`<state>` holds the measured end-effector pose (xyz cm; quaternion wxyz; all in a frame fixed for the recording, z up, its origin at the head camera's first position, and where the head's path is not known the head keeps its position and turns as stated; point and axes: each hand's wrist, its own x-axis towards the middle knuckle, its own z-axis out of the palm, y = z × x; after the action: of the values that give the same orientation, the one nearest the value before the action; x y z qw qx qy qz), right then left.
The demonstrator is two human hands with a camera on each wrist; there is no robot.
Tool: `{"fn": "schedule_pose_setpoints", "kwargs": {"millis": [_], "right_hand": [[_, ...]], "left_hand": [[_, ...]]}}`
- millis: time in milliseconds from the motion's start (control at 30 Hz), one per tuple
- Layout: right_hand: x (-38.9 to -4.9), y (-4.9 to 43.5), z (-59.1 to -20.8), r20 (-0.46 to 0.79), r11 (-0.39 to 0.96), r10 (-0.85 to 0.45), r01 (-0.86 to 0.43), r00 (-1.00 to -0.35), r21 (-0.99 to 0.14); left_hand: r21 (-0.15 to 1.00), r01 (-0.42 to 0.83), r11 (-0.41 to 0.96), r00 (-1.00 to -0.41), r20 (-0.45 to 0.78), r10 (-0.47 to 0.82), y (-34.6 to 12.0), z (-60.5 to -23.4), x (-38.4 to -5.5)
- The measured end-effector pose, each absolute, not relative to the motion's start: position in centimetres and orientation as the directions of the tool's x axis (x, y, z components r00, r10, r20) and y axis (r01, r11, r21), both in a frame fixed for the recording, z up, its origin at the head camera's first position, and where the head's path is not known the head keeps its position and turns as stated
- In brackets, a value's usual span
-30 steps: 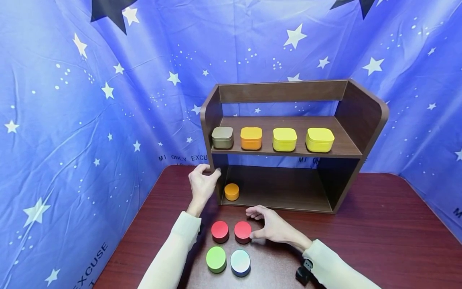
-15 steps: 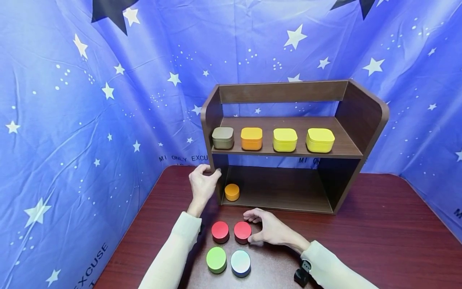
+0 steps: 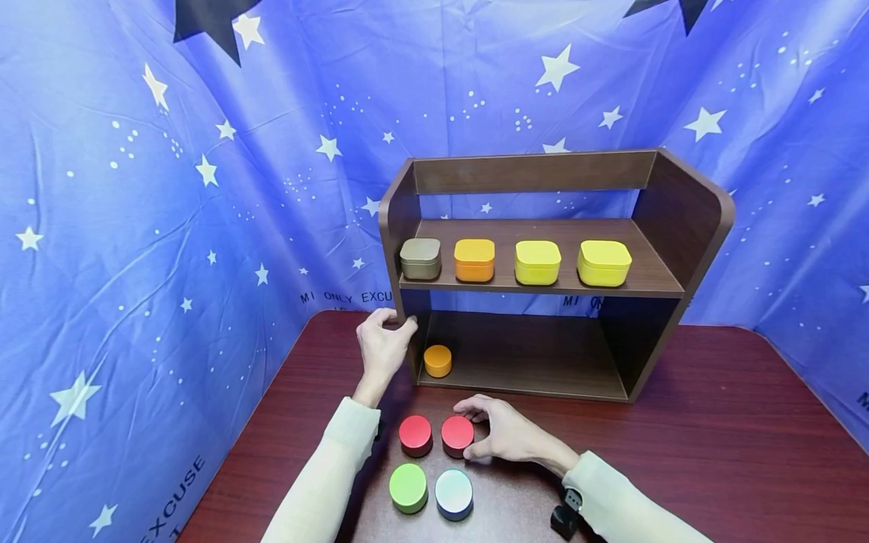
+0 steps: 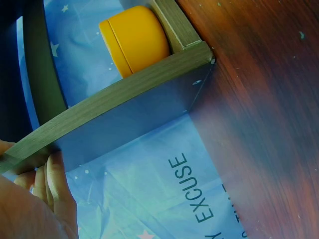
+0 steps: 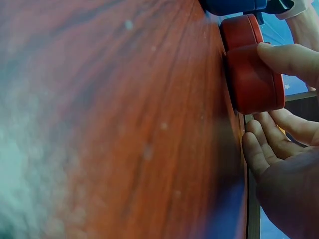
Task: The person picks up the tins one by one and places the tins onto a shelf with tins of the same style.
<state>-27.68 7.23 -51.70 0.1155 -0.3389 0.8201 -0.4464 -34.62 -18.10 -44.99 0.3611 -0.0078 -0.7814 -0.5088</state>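
A dark brown two-tier shelf [image 3: 536, 339] stands on the table, and my left hand [image 3: 382, 348] grips the front edge of its left side panel. In the left wrist view, fingers [image 4: 57, 181] lie against that panel's outer face. My right hand [image 3: 512, 431] is round the right-hand red round tin [image 3: 458, 433], its thumb on the near side and fingertips on the far side. The right wrist view shows the thumb [image 5: 289, 59] on the red tin's side, with fingertips right at its opposite edge. The tin stands upright on the table.
Beside it stand another red tin [image 3: 416, 433], a green tin [image 3: 409, 486] and a pale blue tin [image 3: 454, 492]. An orange round tin [image 3: 437, 360] sits at the lower tier's left. Above are grey [image 3: 420, 259], orange [image 3: 474, 260] and two yellow square tins [image 3: 537, 262].
My right hand has shifted slightly left, bringing its thumb and fingers closer about the right-hand red tin. The left hand stays on the shelf panel; the tins have not moved.
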Motion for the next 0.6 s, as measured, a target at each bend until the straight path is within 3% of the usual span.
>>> {"fn": "schedule_pose_setpoints", "kwargs": {"millis": [600], "right_hand": [[-27.73,7.13,-51.92,0.104,0.36,-0.675,-0.449,-0.731,-0.817]], "left_hand": [[0.787,0.378,0.487,-0.737,0.574,-0.356,-18.09,-44.99,-34.66]]}}
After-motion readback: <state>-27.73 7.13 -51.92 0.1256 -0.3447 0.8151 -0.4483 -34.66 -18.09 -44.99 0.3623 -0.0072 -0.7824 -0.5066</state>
